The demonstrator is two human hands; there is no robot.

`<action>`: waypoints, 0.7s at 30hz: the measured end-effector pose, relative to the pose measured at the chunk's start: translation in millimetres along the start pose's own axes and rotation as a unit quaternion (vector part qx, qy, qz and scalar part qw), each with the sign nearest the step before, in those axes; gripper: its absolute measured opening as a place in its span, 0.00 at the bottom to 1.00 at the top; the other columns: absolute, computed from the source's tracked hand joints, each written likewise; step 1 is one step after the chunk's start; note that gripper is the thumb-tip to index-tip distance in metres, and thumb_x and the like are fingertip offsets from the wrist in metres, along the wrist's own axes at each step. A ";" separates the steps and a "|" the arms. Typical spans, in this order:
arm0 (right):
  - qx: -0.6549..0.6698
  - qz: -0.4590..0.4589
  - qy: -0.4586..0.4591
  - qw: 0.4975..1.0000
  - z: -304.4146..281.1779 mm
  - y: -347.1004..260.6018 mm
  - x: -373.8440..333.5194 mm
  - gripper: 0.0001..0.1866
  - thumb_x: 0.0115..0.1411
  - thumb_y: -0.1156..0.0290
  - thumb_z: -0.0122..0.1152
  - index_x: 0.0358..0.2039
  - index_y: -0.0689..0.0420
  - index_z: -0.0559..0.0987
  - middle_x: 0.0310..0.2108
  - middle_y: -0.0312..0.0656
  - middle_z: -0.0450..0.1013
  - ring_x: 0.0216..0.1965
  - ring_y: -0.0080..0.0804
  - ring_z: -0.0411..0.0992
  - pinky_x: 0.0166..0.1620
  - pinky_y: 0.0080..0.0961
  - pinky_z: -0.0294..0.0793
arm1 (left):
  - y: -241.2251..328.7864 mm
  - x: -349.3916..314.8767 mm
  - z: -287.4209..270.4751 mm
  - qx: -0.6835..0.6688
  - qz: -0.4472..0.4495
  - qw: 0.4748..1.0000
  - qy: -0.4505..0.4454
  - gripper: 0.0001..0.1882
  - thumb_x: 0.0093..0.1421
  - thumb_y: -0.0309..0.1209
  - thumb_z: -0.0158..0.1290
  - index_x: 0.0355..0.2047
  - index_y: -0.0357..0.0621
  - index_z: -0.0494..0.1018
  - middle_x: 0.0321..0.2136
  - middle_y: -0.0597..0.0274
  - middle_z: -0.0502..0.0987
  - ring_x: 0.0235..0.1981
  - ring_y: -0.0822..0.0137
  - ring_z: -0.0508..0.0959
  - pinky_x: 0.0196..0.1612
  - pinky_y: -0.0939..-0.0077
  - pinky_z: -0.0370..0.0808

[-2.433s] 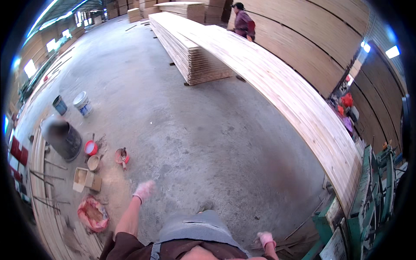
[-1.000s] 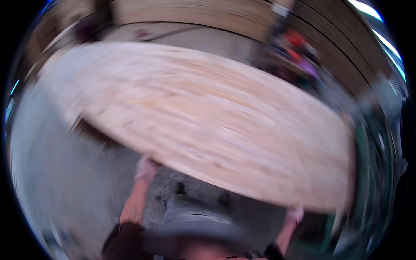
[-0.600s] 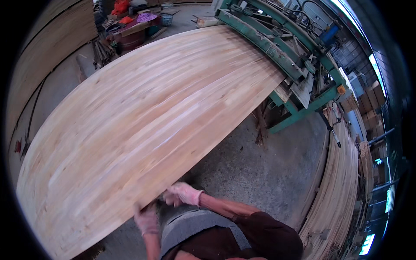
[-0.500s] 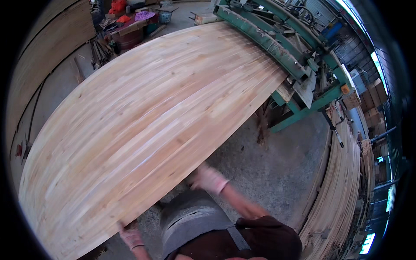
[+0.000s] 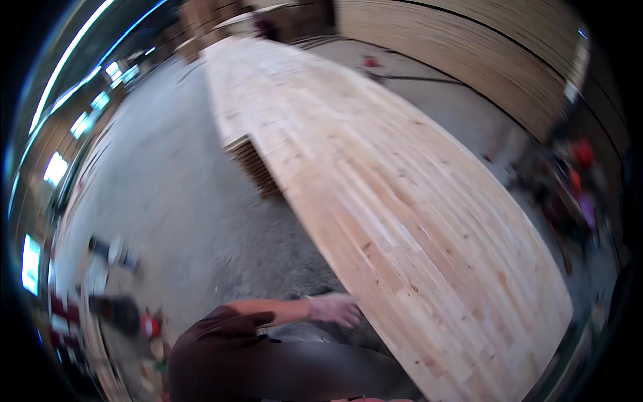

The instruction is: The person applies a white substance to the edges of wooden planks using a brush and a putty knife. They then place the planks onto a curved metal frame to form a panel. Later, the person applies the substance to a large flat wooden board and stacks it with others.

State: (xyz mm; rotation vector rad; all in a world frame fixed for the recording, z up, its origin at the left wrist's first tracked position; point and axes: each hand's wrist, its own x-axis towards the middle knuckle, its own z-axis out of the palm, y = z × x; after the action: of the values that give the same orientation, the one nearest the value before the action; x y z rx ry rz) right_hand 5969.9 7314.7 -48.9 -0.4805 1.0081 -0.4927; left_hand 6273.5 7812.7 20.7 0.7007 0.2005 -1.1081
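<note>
A long, pale wooden panel (image 5: 375, 194) made of many joined strips stretches from the far left to the near right. My left hand (image 5: 335, 309), in a whitish glove, is beside the panel's near long edge. Its fingers look loosely stretched out with nothing in them; motion blur hides whether the fingertips touch the edge. My right hand is out of the picture.
A stack of thin boards (image 5: 253, 164) stands at the panel's left edge. Tall board stacks (image 5: 462, 57) line the back right. Concrete floor (image 5: 194, 181) lies to the left, with a white bucket (image 5: 120, 253). Blurred coloured clutter (image 5: 576, 181) is at the right.
My view has swung left, so the green machine has left the picture and the panel's far end shows. The right hand has gone from view; the left stays near the panel's edge.
</note>
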 end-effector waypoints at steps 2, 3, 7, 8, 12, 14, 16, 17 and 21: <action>0.021 0.059 0.013 0.998 -65.0 -24.0 -7.0 0.27 0.73 0.57 0.46 0.66 0.60 0.72 0.68 0.45 0.70 0.68 0.42 0.65 0.74 0.42 0.56 | -130.9 68.7 78.0 -0.017 -0.079 0.997 0.017 0.27 0.72 0.52 0.54 0.61 0.46 0.73 0.50 0.58 0.78 0.43 0.59 0.81 0.46 0.63 0.82; 0.052 0.103 0.007 0.993 -81.3 -16.2 -11.6 0.26 0.73 0.58 0.47 0.65 0.60 0.72 0.68 0.44 0.70 0.69 0.42 0.65 0.74 0.43 0.56 | -161.0 75.1 81.0 -0.032 -0.087 0.994 0.052 0.25 0.72 0.49 0.56 0.61 0.49 0.73 0.52 0.60 0.80 0.44 0.58 0.82 0.45 0.62 0.82; 0.176 0.196 -0.036 0.964 -125.1 -33.8 -17.3 0.25 0.71 0.63 0.48 0.65 0.59 0.73 0.67 0.43 0.71 0.69 0.40 0.65 0.74 0.43 0.55 | -238.4 125.1 141.9 -0.207 -0.007 0.975 0.076 0.27 0.69 0.42 0.60 0.63 0.41 0.72 0.59 0.51 0.78 0.59 0.50 0.79 0.62 0.45 0.76; 0.126 0.161 -0.033 0.978 -134.4 -49.5 -17.0 0.25 0.72 0.60 0.48 0.64 0.58 0.73 0.67 0.43 0.71 0.69 0.41 0.65 0.73 0.44 0.56 | -243.2 150.4 168.6 -0.187 -0.009 0.979 0.082 0.27 0.69 0.42 0.59 0.62 0.40 0.72 0.58 0.51 0.79 0.59 0.50 0.80 0.61 0.45 0.77; -0.458 -0.123 -0.088 0.876 -140.4 -124.4 -17.5 0.28 0.73 0.52 0.45 0.64 0.57 0.74 0.66 0.43 0.73 0.67 0.43 0.67 0.70 0.49 0.61 | -224.2 153.8 192.2 -0.085 0.056 0.986 0.130 0.25 0.69 0.46 0.59 0.58 0.43 0.75 0.53 0.52 0.82 0.54 0.52 0.83 0.56 0.45 0.81; -0.641 -0.247 -0.080 0.723 -161.1 -174.3 -17.7 0.30 0.73 0.48 0.44 0.64 0.56 0.75 0.65 0.43 0.73 0.66 0.44 0.68 0.68 0.51 0.63 | -238.6 155.4 196.2 -0.057 0.088 0.986 0.133 0.26 0.68 0.48 0.58 0.58 0.43 0.75 0.52 0.52 0.83 0.52 0.52 0.84 0.55 0.46 0.82; -0.018 0.014 0.028 0.999 -195.9 -224.5 -5.8 0.30 0.73 0.47 0.45 0.64 0.55 0.75 0.65 0.46 0.73 0.66 0.46 0.68 0.68 0.53 0.62 | -261.6 152.0 186.8 -0.045 0.105 0.982 0.153 0.29 0.69 0.50 0.56 0.60 0.39 0.74 0.51 0.49 0.83 0.51 0.52 0.85 0.54 0.48 0.83; -0.031 0.004 0.050 0.998 -233.7 -238.4 15.8 0.33 0.72 0.45 0.47 0.67 0.55 0.73 0.66 0.50 0.71 0.66 0.46 0.68 0.70 0.51 0.61 | -261.9 154.1 206.6 -0.051 0.119 0.978 0.163 0.29 0.69 0.50 0.56 0.59 0.39 0.74 0.51 0.50 0.84 0.52 0.52 0.85 0.55 0.49 0.83; -0.054 0.013 -0.019 0.998 -246.9 -236.4 20.9 0.31 0.65 0.44 0.63 0.56 0.59 0.78 0.44 0.46 0.78 0.45 0.40 0.73 0.47 0.41 0.72 | -267.5 150.5 233.0 -0.067 0.182 0.955 0.226 0.27 0.68 0.53 0.57 0.55 0.43 0.77 0.49 0.52 0.84 0.45 0.56 0.86 0.51 0.52 0.83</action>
State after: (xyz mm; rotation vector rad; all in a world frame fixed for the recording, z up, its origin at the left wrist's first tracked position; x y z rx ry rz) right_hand 5722.8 7078.1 -34.9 -0.5710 1.0073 -0.4060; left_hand 6064.9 7488.7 16.4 0.8250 0.5104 -0.5642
